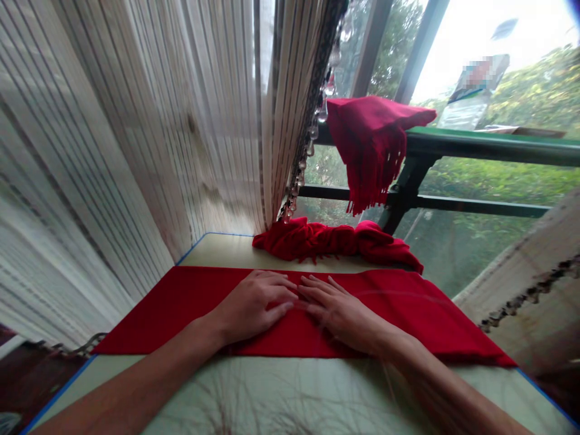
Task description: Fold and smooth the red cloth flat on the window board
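Note:
A red cloth (158,320), folded into a wide flat strip, lies across a pale green table (217,386) with blue edging. My left hand (260,302) rests on the middle of the cloth, fingers stretched towards the right. Facing it, my right hand (339,311) lies flat on the same cloth, its fingers spread a little. The fingertips of both hands are close together, with a narrow gap between them. Neither hand grips anything.
Behind the folded cloth lies a bunched red cloth with fringe (335,240). Another red fringed scarf (369,145) hangs over a dark green rail (489,148) at the window. A striped curtain (136,121) with beaded trim falls at the left. A plastic packet (466,112) stands on the rail.

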